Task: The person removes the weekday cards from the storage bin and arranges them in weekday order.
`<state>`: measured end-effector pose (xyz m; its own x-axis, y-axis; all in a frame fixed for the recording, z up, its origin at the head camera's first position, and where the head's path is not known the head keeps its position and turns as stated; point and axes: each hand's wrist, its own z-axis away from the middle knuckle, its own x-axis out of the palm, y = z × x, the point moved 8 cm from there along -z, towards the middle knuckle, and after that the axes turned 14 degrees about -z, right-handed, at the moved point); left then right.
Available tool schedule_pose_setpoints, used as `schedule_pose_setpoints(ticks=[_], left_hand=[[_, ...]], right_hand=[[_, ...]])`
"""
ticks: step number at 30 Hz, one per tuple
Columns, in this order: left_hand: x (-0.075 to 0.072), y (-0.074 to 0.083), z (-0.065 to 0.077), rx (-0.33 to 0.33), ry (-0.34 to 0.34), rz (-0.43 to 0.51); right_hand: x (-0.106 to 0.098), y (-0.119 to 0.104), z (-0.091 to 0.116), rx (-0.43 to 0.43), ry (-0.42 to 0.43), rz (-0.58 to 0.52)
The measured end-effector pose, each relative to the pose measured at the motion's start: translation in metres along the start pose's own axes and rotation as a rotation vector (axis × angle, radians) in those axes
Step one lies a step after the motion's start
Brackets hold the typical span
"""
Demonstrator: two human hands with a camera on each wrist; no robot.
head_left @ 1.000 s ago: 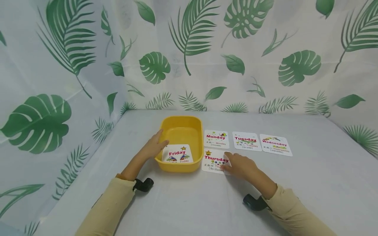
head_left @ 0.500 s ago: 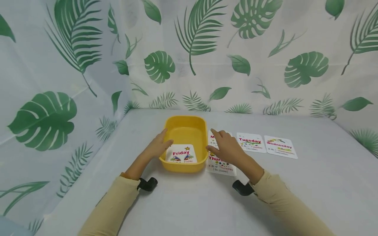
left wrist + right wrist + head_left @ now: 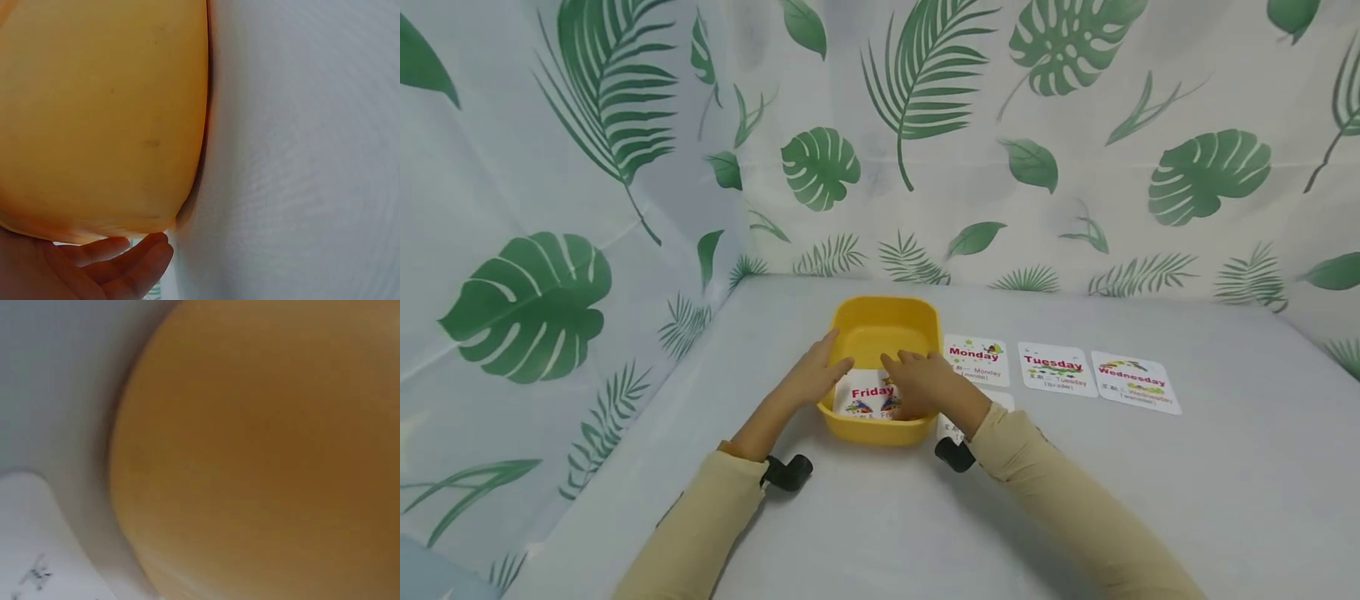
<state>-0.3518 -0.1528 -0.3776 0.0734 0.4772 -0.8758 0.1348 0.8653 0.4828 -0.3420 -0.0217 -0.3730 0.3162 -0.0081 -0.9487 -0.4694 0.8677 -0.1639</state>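
Note:
A yellow plastic basin [image 3: 883,432] stands on the table in the head view. My left hand [image 3: 812,375] holds its left rim, with the thumb over the edge; the left wrist view shows the fingers [image 3: 134,265] along the basin's outer wall. Inside lies a white "Friday" card [image 3: 857,392], its right part hidden. My right hand [image 3: 925,385] reaches over the right rim, fingers above that card; contact cannot be seen. A "Thursday" card [image 3: 996,400] lies right of the basin, mostly covered by the right hand and sleeve. The right wrist view shows the basin's wall and no fingers.
On the table, right of the basin, lie cards in a row: "Monday" [image 3: 976,360], "Tuesday" [image 3: 1057,369] and "Wednesday" [image 3: 1136,382]. Behind the table [image 3: 865,517] hangs a white leaf-printed curtain [image 3: 962,167], which also runs along the left side.
My right hand has left the Thursday card and moved left over the rim into the basin, above the Friday card. The left hand stays on the basin. The head view has shifted slightly.

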Motion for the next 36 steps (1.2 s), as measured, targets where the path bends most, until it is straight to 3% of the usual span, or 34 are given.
schedule_pose_setpoints(ticks=[8,23,32,36], left_hand=[[-0.001,0.003,-0.004,-0.009,0.001,-0.016],[-0.001,0.004,-0.002,-0.019,-0.01,-0.009],[0.001,0.0,-0.001,-0.042,-0.012,-0.003],[0.0,0.002,0.0,-0.006,-0.006,0.0]], right_hand=[[-0.001,0.004,-0.005,0.024,-0.042,-0.029],[-0.008,0.007,0.001,-0.065,0.162,-0.252],[-0.011,0.005,0.004,-0.097,0.19,-0.43],[-0.015,0.006,0.006,-0.177,0.221,-0.483]])
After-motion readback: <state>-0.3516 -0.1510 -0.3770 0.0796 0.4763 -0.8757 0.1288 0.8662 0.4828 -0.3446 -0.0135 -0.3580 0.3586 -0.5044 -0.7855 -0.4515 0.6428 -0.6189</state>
